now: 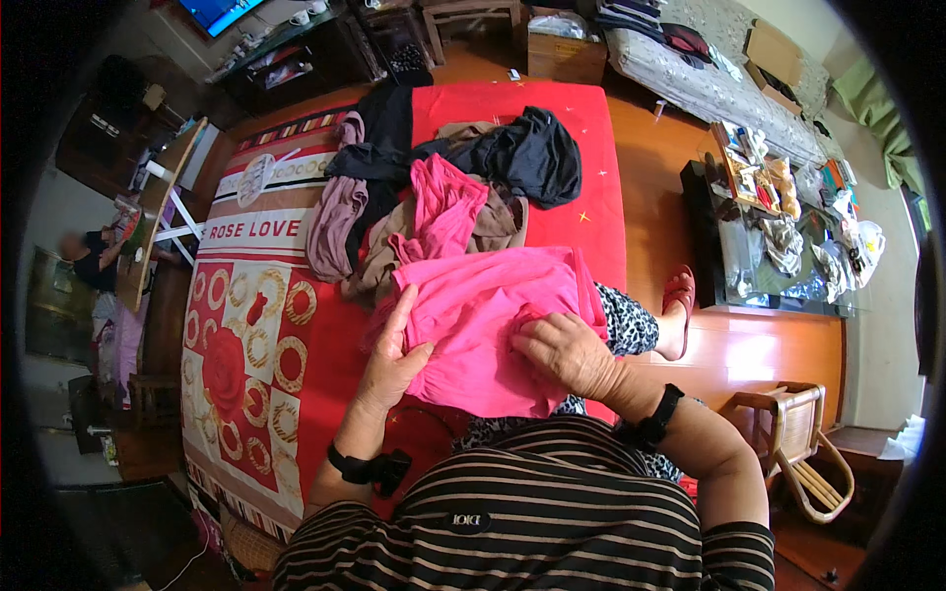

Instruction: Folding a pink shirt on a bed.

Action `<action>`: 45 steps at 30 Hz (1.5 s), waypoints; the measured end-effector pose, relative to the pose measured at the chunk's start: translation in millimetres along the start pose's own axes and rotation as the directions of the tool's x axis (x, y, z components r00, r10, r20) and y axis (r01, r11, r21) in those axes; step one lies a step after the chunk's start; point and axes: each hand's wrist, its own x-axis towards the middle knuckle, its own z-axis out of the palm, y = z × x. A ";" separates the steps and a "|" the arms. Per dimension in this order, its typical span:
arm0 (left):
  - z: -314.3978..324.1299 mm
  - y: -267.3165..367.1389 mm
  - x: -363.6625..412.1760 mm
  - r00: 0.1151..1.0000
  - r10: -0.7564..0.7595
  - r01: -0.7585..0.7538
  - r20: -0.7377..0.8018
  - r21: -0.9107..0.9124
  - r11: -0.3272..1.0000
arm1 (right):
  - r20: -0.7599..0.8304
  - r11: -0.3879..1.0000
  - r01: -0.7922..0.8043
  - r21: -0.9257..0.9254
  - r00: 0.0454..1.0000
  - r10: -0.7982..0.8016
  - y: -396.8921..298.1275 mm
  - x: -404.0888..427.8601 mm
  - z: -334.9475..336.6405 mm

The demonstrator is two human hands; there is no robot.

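Observation:
A bright pink cloth garment point(473, 325) lies spread over my lap and the edge of the bed. Along its left edge rests my left hand point(392, 354), thumb and forefinger spread apart against the fabric; its other fingers are mostly hidden. My right hand point(565, 351) has its fingers curled on a bunched, darker pink bit of the cloth, right of the middle. Just beyond lies a heap of clothes: another pink garment point(443, 207), a black garment point(543, 159), brown cloth point(502, 218) and a mauve garment point(336, 229).
The bed bears a red patterned sheet point(591, 221). To the right stand a glass-topped table point(783, 292) piled with bags and small items, and a bamboo chair point(798, 421). A cushioned sofa point(658, 70) is at far right. Another person point(100, 258) is beside a table point(162, 214) at left.

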 end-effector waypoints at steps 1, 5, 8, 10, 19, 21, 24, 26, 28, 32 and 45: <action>-1.9 -1.8 1.7 1.000 0.008 -0.008 0.000 0.007 1.000 | -0.004 0.962 0.174 -0.211 0.984 -0.179 4.1 3.8 1.5; -5.6 -4.2 6.1 1.000 0.008 -0.007 -0.016 0.096 0.995 | -0.003 0.925 0.193 -0.327 0.979 -0.205 -0.2 14.9 12.7; -0.7 0.3 16.8 0.999 0.053 -0.051 -0.010 0.137 0.989 | 0.084 0.946 0.153 -0.287 0.987 -0.134 1.6 20.1 23.4; 14.8 14.7 27.9 0.994 0.093 -0.105 0.055 0.296 0.949 | 0.127 0.943 0.145 -0.298 0.986 -0.111 -1.5 23.9 28.9; 110.1 18.4 69.1 0.905 0.116 -0.246 0.410 0.281 0.927 | 0.236 0.975 0.135 -0.179 0.967 -0.091 19.8 -29.4 37.6; 109.1 22.2 66.5 0.912 -0.055 -0.054 0.406 0.252 0.966 | 0.031 0.951 0.082 -0.299 0.997 -0.076 9.1 -45.3 15.3; 117.6 10.5 60.5 0.903 -0.129 0.061 0.409 0.176 0.983 | 0.052 0.971 0.032 -0.237 0.998 -0.020 11.2 -56.4 1.5; 122.0 1.0 51.2 0.928 0.065 -0.069 0.368 0.000 0.998 | 0.023 0.975 0.023 -0.223 1.000 -0.019 13.0 -63.0 -5.1; 117.8 1.2 42.7 0.917 0.112 -0.100 0.382 -0.052 0.994 | -0.022 0.979 -0.007 -0.202 1.000 0.003 12.3 -70.9 -18.9; 111.9 8.1 32.2 0.859 0.200 -0.238 0.471 0.022 0.971 | -0.211 0.968 -0.251 -0.005 0.946 0.244 19.7 -95.1 -41.2; 123.6 0.2 39.5 0.446 0.017 -0.209 0.895 0.086 0.974 | -0.147 1.000 0.000 -0.018 0.989 -0.002 22.5 -10.1 -32.7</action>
